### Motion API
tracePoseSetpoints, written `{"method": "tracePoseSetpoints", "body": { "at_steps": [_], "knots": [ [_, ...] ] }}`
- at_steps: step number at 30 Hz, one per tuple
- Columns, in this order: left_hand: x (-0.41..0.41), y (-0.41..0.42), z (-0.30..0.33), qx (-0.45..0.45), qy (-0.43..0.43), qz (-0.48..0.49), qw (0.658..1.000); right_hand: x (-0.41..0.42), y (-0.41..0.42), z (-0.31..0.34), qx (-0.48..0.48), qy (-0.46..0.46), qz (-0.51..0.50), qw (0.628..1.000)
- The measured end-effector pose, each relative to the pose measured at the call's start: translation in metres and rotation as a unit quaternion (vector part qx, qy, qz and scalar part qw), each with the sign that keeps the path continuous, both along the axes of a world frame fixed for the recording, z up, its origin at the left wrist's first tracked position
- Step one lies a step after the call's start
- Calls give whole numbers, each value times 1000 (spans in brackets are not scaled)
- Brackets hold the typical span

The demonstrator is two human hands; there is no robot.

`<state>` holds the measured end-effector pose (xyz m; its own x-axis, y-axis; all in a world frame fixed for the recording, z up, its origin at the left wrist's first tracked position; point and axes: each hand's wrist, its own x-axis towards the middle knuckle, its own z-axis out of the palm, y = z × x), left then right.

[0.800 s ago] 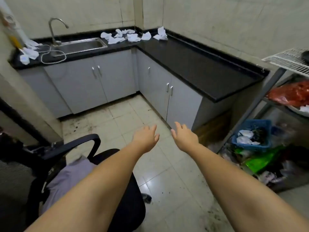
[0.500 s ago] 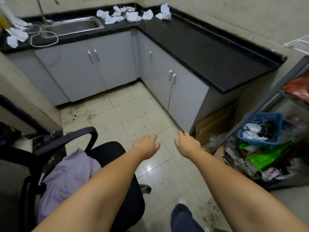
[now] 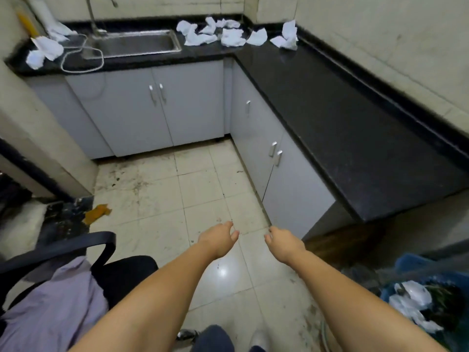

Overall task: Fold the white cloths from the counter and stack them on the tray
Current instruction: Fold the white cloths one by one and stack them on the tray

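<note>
A: What has changed since the last look?

B: I've carried the view closer to the black counter (image 3: 342,115); its corner now sits higher and larger ahead of me, and both arms have stayed stretched out over the tiled floor (image 3: 198,189), short of the counter.

A: And the hands?

B: My left hand (image 3: 219,238) hangs with fingers loosely spread and holds nothing. My right hand (image 3: 283,243) is the same, fingers relaxed and slightly curled, also holding nothing. They float side by side, near each other but not touching.

A: Where are the white cloths (image 3: 228,34)?

B: Crumpled in a loose scatter at the counter's far corner, just right of the steel sink (image 3: 134,44). One more crumpled piece (image 3: 288,36) lies a little apart along the counter's back wall, and a few more (image 3: 44,50) sit at the counter's left end, past the sink.

A: Anything else?

B: A black office chair (image 3: 83,250) with a lilac garment (image 3: 53,308) stands well back from the counter, beside my left arm. A blue basket (image 3: 431,288) sits beyond the counter's near end.
</note>
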<state>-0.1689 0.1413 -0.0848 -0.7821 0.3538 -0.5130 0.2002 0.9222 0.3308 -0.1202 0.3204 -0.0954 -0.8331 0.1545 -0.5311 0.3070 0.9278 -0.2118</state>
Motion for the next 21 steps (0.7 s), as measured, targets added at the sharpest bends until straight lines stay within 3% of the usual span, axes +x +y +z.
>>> {"method": "tracePoseSetpoints", "body": {
  "at_steps": [8, 21],
  "knots": [
    [-150, 1, -5, -5, 0, 70, 998, -163, 28, -11, -23, -14, 28, 999],
    [-499, -18, 32, -39, 45, 13, 998, -474, 19, 9, -41, 28, -16, 999]
  ]
}}
